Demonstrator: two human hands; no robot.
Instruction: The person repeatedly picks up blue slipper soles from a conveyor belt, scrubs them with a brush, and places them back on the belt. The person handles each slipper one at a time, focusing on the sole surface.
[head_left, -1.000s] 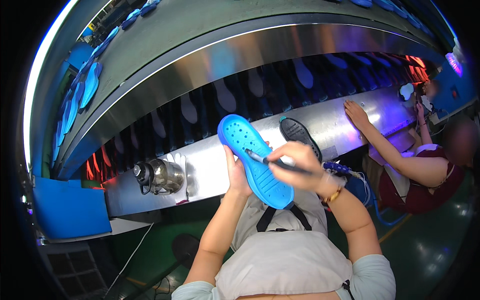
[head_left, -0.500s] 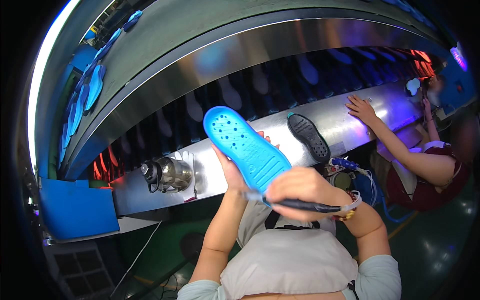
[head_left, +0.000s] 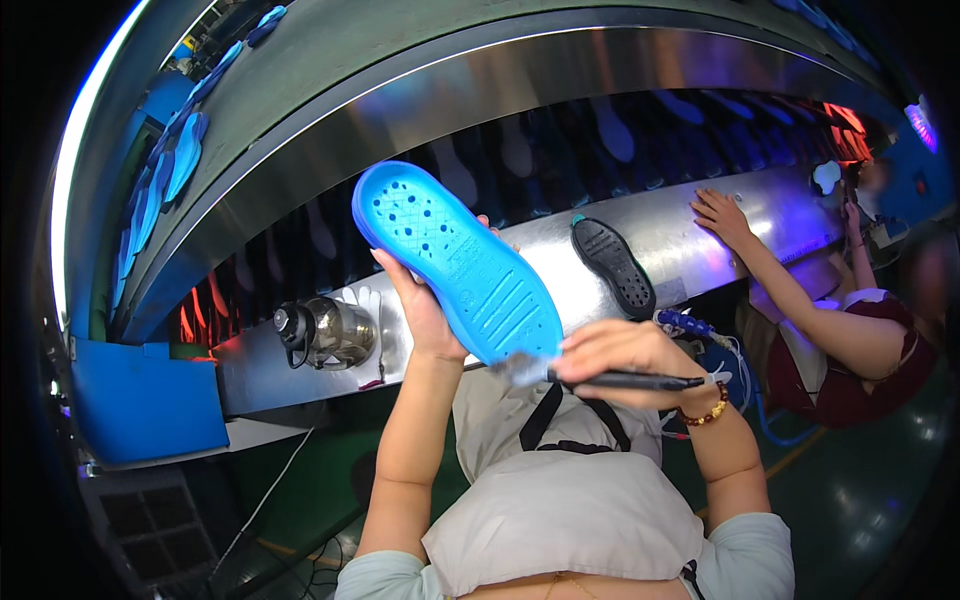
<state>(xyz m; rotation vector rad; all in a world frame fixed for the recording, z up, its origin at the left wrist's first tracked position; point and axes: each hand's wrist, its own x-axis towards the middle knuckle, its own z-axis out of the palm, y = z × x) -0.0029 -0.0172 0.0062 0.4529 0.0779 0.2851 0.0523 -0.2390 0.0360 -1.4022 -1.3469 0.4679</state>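
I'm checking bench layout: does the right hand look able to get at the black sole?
Probably yes: the black sole lies uncovered on the bench beyond the right hand, with nothing visible between, but that hand holds a brush-like tool.

A white strip light (head_left: 84,100) glares at 10 o'clock; a violet lamp (head_left: 920,127) shines at 2. Red-orange glows (head_left: 205,315) show at 9 and 2. The steel worktop (head_left: 690,265) carries white glare mid-frame, violet toward 3. The floor (head_left: 860,490) is dim. The tool tip (head_left: 525,368) is blurred; edges bow into black corners.
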